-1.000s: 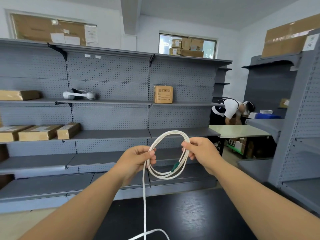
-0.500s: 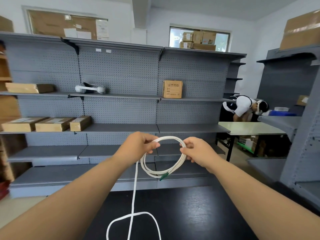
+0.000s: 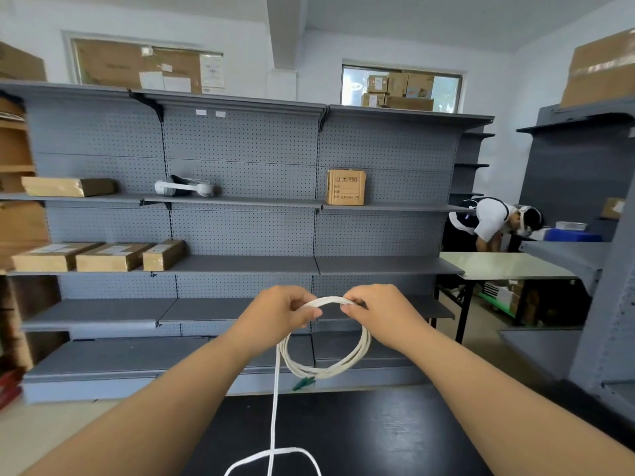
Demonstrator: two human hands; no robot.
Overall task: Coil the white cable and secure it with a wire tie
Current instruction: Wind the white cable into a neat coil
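Step in hand: coiling. The white cable (image 3: 324, 372) is held at centre frame, above the near edge of the black table (image 3: 395, 434), as a round coil of several turns hanging below both hands. The left hand (image 3: 278, 314) has fingers and thumb curled tight round the top left of the coil. The right hand (image 3: 381, 314) pinches the top right of the same bundle between curled fingers and thumb.

A green connector (image 3: 304, 383) projects from the bottom of the coil. A free tail (image 3: 274, 413) drops straight from under the left hand to the lower frame edge and forms a slack loop on the table.

Judgement: coiling is incomplete, and no wire tie is in view. The next move calls for one hand to keep the turns together while the other draws up the tail and lays another turn of matching size.

Materials: the cable is thin, round in section, matt white and flexible, taking smooth curves; it is likely to spring open if released. The table is dark with faint grain
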